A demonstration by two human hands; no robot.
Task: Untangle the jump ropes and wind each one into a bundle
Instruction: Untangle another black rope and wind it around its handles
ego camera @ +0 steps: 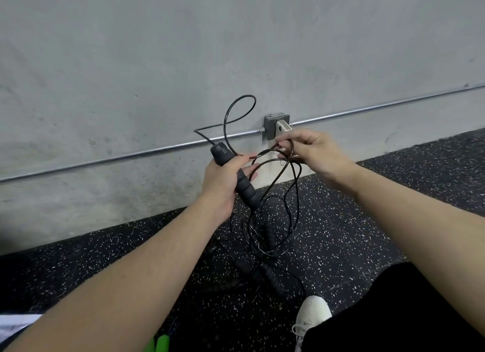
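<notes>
The left hand [223,178] grips a black handle [236,173] held above the floor [105,260]; the right hand [312,149] pinches a cord loop [278,168]; pulling that loop hard could tighten the hanging tangle [265,233] into knots

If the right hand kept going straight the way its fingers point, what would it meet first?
Probably the left hand gripping the black handle: the right hand, pinching the cord loops, points leftward across a small gap, though depth is unclear.

No text, label or number is legible anywhere.
</notes>
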